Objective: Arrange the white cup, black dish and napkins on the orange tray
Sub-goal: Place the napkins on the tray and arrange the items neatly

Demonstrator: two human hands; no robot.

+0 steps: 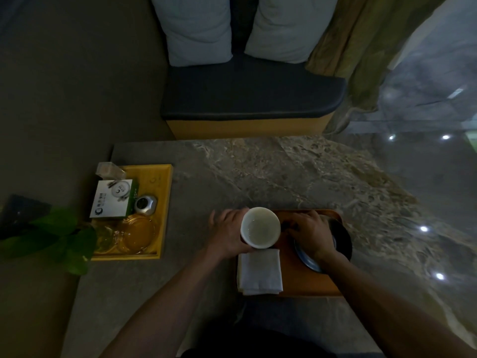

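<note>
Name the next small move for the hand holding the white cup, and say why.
Probably lower the white cup onto the bare patch of the orange tray just beyond the napkins. The left hand grips the cup above that corner, while the right hand rests on the black dish at the tray's right side.

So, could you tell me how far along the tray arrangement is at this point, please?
Looks done: the folded napkins lie at the near left end of the orange tray. In hand: the left hand holds the white cup at the tray's left edge, while the right hand rests on the black dish, already on the tray. Left: setting the cup down and releasing both.
</note>
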